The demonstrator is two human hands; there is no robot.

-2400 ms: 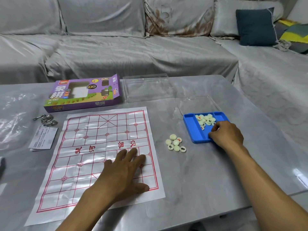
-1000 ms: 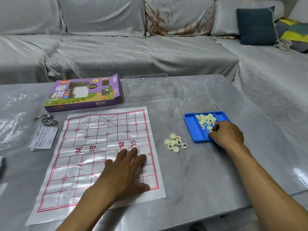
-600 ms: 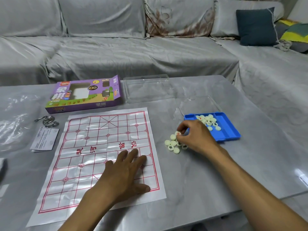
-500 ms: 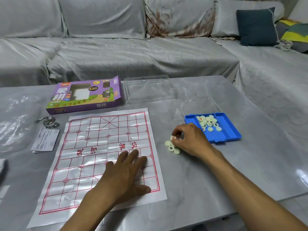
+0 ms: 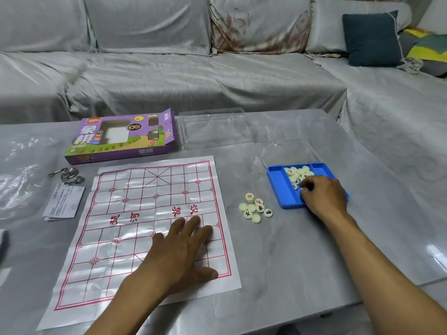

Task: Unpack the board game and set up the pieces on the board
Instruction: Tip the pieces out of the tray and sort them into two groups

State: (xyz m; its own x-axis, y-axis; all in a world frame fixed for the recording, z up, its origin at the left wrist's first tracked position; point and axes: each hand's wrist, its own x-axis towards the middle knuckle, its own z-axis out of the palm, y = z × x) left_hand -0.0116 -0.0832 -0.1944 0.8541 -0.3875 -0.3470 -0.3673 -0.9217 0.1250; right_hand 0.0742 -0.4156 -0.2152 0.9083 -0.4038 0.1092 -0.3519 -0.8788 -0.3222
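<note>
The paper xiangqi board point(image 5: 145, 209) with red grid lines lies flat on the grey table. My left hand point(image 5: 181, 247) presses on its near right part with fingers spread. A blue tray point(image 5: 281, 189) to the right of the board holds several pale round pieces point(image 5: 297, 174). My right hand point(image 5: 324, 197) reaches into the tray, fingers curled down and pinching a piece among them. Between board and tray sits a small pile of pieces point(image 5: 255, 207), some face up with red or black characters.
The purple game box point(image 5: 121, 139) lies beyond the board, with a clear plastic lid point(image 5: 212, 129) beside it and another clear cover point(image 5: 287, 151) behind the tray. Metal rings point(image 5: 66, 175), a leaflet point(image 5: 64, 201) and a plastic bag point(image 5: 21, 175) lie at the left. A covered sofa stands behind.
My right hand carried pieces from the tray to the pile, left them there, and has gone back into the tray. The left hand has stayed on the board.
</note>
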